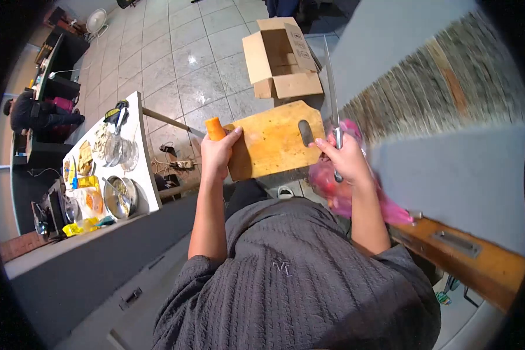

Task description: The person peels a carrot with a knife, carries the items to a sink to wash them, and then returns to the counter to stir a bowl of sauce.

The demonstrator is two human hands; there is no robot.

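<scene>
My left hand (219,154) is closed round an orange carrot piece (214,128) and the left edge of a wooden cutting board (268,140). The board is held up in front of my body, its oval handle hole on the right. My right hand (345,156) grips a long knife (338,135) with the blade pointing up and away, and its fingertips touch the board's right edge beside the hole. Behind and below my right hand hangs a pink plastic bag (324,181) with reddish round things inside.
An open cardboard box (283,58) stands on the tiled floor ahead. At left, a white table (149,169) bears a metal bowl (121,197), clear containers and yellow packets. A person (35,114) sits at the far left. A wooden ledge (490,262) lies at right.
</scene>
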